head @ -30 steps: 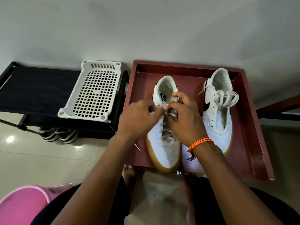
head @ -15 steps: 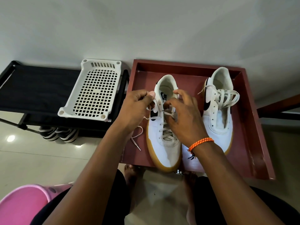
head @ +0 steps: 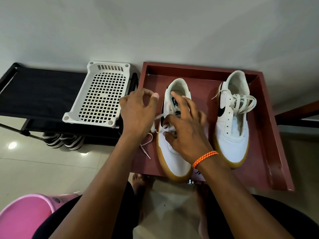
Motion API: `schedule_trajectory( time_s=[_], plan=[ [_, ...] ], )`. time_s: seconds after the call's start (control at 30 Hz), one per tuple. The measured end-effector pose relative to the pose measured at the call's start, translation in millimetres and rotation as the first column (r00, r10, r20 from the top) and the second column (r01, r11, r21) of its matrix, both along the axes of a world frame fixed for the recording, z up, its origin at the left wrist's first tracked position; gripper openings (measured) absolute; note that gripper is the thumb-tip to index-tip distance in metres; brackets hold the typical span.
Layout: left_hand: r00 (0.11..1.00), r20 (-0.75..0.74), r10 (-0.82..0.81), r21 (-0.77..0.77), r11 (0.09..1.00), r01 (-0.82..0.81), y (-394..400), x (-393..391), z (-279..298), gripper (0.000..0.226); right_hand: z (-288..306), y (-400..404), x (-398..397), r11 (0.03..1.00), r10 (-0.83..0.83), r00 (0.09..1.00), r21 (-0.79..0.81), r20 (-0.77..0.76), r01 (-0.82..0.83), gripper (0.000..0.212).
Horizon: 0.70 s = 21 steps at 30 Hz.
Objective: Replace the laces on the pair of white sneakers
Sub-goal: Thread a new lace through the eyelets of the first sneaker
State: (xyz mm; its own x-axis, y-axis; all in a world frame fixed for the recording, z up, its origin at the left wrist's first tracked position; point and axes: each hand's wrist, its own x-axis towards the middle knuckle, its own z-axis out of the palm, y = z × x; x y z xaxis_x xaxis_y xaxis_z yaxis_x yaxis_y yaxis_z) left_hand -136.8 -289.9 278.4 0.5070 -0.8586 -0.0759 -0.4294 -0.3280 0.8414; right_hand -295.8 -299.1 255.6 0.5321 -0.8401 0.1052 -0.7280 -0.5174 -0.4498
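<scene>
Two white sneakers with gum soles stand in a dark red wooden tray (head: 269, 152). The left sneaker (head: 176, 161) carries a white lace (head: 146, 147) threaded through its lower eyelets, one end trailing onto the tray floor. My left hand (head: 138, 114) is beside that shoe and pinches the lace, drawing it out to the left. My right hand (head: 186, 131) rests over the shoe's tongue, index finger stretched toward the opening, lower fingers curled on the lacing. The right sneaker (head: 231, 128) has bare eyelets and a loose bundle of laces (head: 243, 102) lying across its opening.
A white perforated plastic basket (head: 101, 99) lies on a black shoe rack (head: 38, 94) left of the tray, with striped shoes (head: 62, 140) beneath. A pink bucket (head: 22, 216) stands at the lower left. A grey wall runs behind; my bare feet show below the tray.
My left hand has moved up and to the left away from the shoe, drawing the lace out sideways. My right hand stays on the tongue, its index finger now stretched forward.
</scene>
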Motion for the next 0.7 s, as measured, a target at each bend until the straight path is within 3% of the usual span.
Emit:
schedule_trajectory(
  time_s=[0.1, 0.2, 0.37, 0.47, 0.6, 0.7],
  plan=[
    [0.996, 0.051, -0.072, -0.158, 0.984, 0.079, 0, 0, 0, 0.027, 7, -2, 1, 0.991, -0.02, 0.998, -0.128, 0.051, 0.026, 0.017],
    [0.947, -0.154, -0.283, -0.222, 0.943, 0.246, -1, -6, 0, 0.026, 10, -8, -4, 0.951, -0.077, 0.978, -0.279, 0.196, 0.131, 0.011],
    [0.808, -0.378, -0.452, -0.255, 0.89, 0.379, 5, -13, 11, 0.03, 19, -22, -19, 0.925, -0.135, 0.848, -0.241, 0.512, 0.293, 0.013],
    [0.759, -0.442, -0.478, -0.284, 0.877, 0.387, 7, -14, 15, 0.031, 22, -31, -28, 0.908, -0.227, 0.703, -0.115, 0.674, 0.403, 0.009],
    [0.675, -0.593, -0.439, -0.414, 0.885, 0.211, 3, -5, 20, 0.037, 21, -41, -34, 0.879, -0.366, 0.408, 0.168, 0.836, 0.446, 0.013],
    [0.603, -0.692, -0.397, -0.456, 0.888, 0.061, 5, 7, 25, 0.038, 21, -47, -36, 0.85, -0.442, 0.25, 0.313, 0.861, 0.424, 0.013]
  ],
)
